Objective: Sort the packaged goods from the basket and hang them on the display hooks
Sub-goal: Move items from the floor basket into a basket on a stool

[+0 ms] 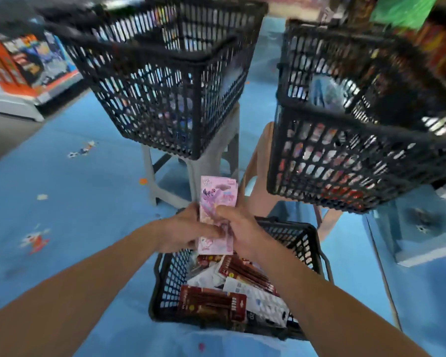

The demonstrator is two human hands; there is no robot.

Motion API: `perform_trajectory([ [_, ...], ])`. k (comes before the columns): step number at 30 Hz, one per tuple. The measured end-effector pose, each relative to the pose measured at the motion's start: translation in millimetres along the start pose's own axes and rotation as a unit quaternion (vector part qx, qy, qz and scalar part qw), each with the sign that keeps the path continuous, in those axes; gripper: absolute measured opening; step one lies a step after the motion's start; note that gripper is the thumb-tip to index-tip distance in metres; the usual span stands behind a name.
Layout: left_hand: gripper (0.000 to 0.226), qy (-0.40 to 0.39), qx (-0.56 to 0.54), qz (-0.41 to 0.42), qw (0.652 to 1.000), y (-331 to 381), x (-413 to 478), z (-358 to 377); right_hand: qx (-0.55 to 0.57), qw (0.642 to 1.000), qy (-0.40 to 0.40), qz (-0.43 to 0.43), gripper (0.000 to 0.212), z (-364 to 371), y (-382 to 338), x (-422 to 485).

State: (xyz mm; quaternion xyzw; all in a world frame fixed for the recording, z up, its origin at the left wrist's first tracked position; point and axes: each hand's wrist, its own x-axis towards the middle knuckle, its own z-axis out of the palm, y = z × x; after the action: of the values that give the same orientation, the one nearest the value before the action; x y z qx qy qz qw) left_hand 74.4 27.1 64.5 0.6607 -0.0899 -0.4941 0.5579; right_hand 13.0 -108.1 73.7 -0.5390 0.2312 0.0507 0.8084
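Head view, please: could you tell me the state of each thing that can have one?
Pink packet, held upright above the floor basket.
Left hand, gripping the pink packet.
Right hand, gripping the pink packet.
Floor basket, partly filled with packets.
Left raised basket, resting on a grey stool.
Right raised basket, loaded.

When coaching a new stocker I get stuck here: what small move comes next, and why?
Probably lift the pink packet clear of the floor basket: the left hand and right hand both grip it just above the brown packs, and no hook is in view.
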Motion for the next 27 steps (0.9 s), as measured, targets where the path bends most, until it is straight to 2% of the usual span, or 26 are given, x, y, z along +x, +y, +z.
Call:
perform_trajectory([
  [4, 0.071, -0.017, 0.026, -0.051, 0.998, 88.4, -73.7, 13.6, 0.035, 0.999, -0.004, 0.036, 0.075, 39.9, -78.8, -56.0],
  [7, 0.048, -0.037, 0.012, -0.054, 0.998, 155.2, -119.9, 22.9, 0.077, 0.996, -0.018, 0.05, 0.083, 67.7, -138.9, -88.8],
  [10, 0.029, -0.014, 0.0, -0.052, 0.999, 236.5, -163.9, 32.0, 0.094, 0.994, -0.021, 0.048, 0.088, 89.9, -213.3, -115.4],
  [13, 0.04, -0.009, 0.004, -0.041, 0.999, 313.0, -188.1, 32.4, 0.088, 0.995, -0.038, 0.02, 0.1, 107.8, -288.3, -128.4],
  [16, 0.058, -0.006, 0.053, -0.017, 0.998, 386.1, -198.8, 28.2, 0.088, 0.995, -0.054, -0.014, 0.096, 121.6, -361.5, -130.0],
  [19, 0.057, 0.023, 0.098, -0.008, 0.995, 443.8, -199.2, 13.2, 0.047, 0.998, -0.037, -0.034, 0.104, 136.0, -419.7, -114.4],
  [23, 0.046, 0.045, 0.091, 0.023, 0.995, 494.9, -181.2, -23.4, 0.022, 0.998, -0.045, -0.042, 0.071, 156.9, -470.8, -73.5],
  [27, 0.062, 0.051, 0.114, 0.052, 0.991, 513.3, -129.4, -81.5, 0.021, 0.998, -0.038, -0.034, 0.037, 175.4, -480.1, 1.6],
])
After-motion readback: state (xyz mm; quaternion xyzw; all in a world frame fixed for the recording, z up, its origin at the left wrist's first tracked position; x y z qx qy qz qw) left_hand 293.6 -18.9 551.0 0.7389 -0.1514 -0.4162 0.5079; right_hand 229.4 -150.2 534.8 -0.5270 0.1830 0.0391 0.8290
